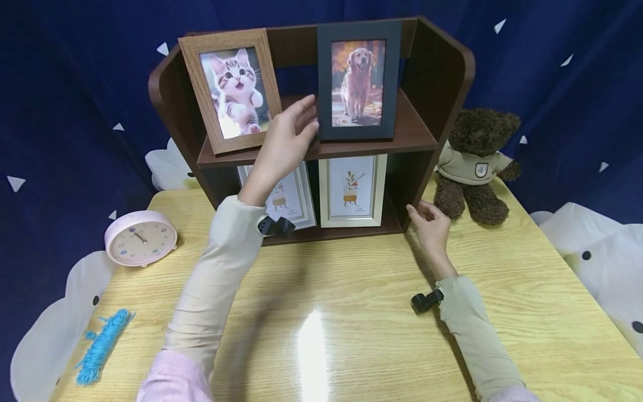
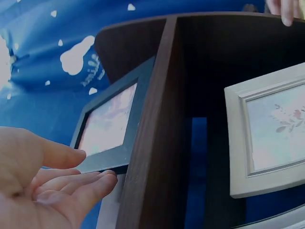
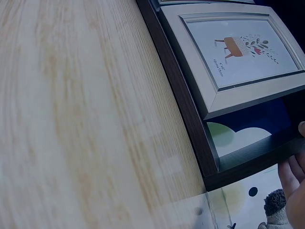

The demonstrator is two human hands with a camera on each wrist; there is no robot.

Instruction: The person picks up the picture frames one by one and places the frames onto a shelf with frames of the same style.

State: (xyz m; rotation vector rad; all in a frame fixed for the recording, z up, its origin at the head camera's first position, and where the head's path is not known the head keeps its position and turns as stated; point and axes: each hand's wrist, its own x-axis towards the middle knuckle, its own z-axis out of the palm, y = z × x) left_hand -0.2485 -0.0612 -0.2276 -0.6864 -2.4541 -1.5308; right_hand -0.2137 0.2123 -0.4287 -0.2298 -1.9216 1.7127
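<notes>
A dark brown two-tier shelf point(image 1: 447, 84) stands at the back of the table. On its upper tier lean a dark picture frame point(image 1: 359, 134) with a dog photo and, tilted, a wooden picture frame point(image 1: 273, 92) with a cat photo. Between them is my left hand point(image 1: 288, 137), its relaxed fingers at the dark frame's left edge; in the left wrist view the fingertips point(image 2: 107, 181) appear to touch that edge. My right hand point(image 1: 432, 226) grips the shelf's right side panel low down, thumb inside and fingers outside, partly cut off in the right wrist view.
The lower tier holds a cream frame point(image 1: 325, 192) and a silver-white frame point(image 1: 307, 195), partly behind my left arm. Right of the shelf sits a brown teddy bear point(image 1: 474, 167). A pink clock point(image 1: 140, 239) and a blue yarn bundle point(image 1: 104, 349) lie on the table's left side.
</notes>
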